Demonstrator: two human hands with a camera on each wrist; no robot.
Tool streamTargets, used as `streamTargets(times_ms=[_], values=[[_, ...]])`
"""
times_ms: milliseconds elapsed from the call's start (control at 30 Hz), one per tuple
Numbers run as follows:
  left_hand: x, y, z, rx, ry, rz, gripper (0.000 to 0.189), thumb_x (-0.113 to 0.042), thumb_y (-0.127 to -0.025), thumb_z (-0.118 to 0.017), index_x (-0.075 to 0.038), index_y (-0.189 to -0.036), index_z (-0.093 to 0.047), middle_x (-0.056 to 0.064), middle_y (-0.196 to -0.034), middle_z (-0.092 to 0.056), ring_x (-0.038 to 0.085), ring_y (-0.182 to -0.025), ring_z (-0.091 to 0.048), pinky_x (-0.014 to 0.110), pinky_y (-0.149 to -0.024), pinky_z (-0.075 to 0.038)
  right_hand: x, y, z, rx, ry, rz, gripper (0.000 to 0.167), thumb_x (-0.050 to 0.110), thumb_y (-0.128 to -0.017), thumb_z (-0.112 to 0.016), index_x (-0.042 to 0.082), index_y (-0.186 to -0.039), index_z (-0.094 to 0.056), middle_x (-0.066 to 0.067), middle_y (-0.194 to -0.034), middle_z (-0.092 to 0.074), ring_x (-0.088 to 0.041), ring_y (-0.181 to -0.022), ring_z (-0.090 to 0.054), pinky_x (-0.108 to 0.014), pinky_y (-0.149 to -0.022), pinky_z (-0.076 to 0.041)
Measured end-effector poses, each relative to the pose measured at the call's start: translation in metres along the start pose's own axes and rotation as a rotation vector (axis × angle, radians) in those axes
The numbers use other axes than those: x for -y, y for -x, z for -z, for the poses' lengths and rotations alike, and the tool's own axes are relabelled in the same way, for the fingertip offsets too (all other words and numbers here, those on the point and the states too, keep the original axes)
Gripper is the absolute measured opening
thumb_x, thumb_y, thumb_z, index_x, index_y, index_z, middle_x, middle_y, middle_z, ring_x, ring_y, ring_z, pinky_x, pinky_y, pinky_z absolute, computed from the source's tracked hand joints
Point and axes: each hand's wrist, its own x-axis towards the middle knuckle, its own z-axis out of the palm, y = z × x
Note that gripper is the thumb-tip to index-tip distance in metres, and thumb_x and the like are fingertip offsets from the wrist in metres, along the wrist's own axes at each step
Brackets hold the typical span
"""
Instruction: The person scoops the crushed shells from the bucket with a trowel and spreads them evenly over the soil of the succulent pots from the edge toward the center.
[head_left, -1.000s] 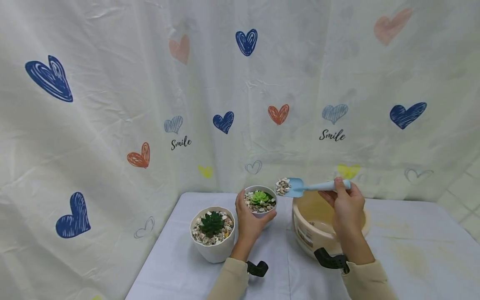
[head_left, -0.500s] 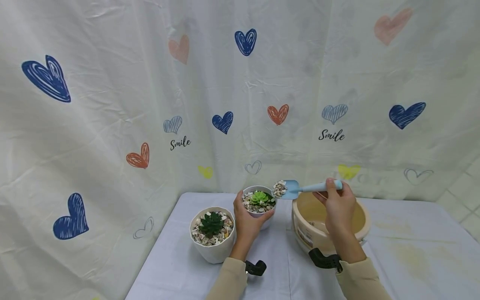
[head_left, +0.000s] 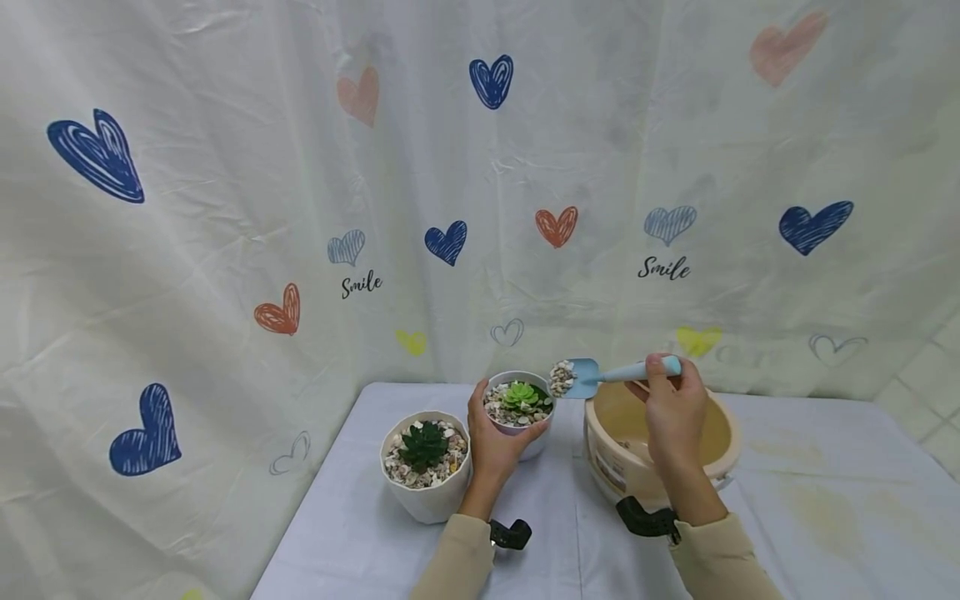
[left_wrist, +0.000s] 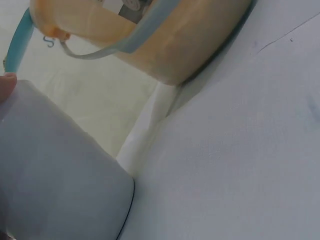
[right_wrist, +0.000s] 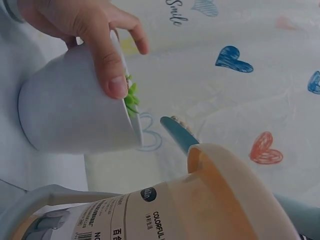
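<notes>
My left hand (head_left: pixel 495 450) grips the rim of a small white pot (right_wrist: pixel 75 107), its thumb along the near side. In the pot a light green succulent (head_left: pixel 519 395) stands among pebbles. My right hand (head_left: pixel 673 412) pinches the handle of a light blue hand shovel (head_left: pixel 587 379), held nearly level. Pale pebbles (head_left: pixel 562 378) are heaped on the blade, whose tip is right at the pot's right rim in the head view. In the right wrist view the blade shows beyond the bucket's rim, facing the pot's mouth; the right hand is hidden there.
A cream bucket (head_left: pixel 622 473) with a folded-down handle stands below my right hand, with a few pebbles low inside. Left of my left hand is a larger white pot (head_left: pixel 429 503) with a dark green succulent (head_left: pixel 423 447) in pebbles. A heart-print curtain (head_left: pixel 480 183) hangs behind the table.
My right hand has brought the loaded shovel slightly left, closer to the small pot's rim, and hardly moves over the last half second. My left hand keeps its grip on the pot.
</notes>
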Motion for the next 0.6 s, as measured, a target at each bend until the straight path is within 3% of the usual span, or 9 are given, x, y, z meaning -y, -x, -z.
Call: streamTargets(times_ms=[367, 600], values=[[0.010, -0.002, 0.002, 0.052, 0.085, -0.048, 0.116, -0.051, -0.064, -0.094, -0.042, -0.157, -0.026, 0.008, -0.157, -0.040, 0.026, -0.142, -0.044, 0.057, -0.112, -0.038, 0.000, 0.002, -0.004, 0.015, 0.062, 0.063, 0.034, 0.033, -0.103, -0.059, 0.006, -0.122, -0.058, 0.001, -0.107, -0.056, -0.012, -0.099, -0.067, -0.019, -0.079, -0.059], [0.012, -0.002, 0.003, 0.088, 0.139, -0.076, 0.116, -0.043, -0.066, -0.094, -0.037, -0.158, -0.024, 0.009, -0.156, -0.041, 0.025, -0.141, -0.045, 0.055, -0.113, -0.037, 0.000, 0.003, -0.006, 0.011, 0.081, 0.070, 0.031, 0.033, -0.102, -0.060, 0.008, -0.120, -0.059, 0.000, -0.105, -0.057, -0.011, -0.098, -0.067, -0.018, -0.079, -0.058]])
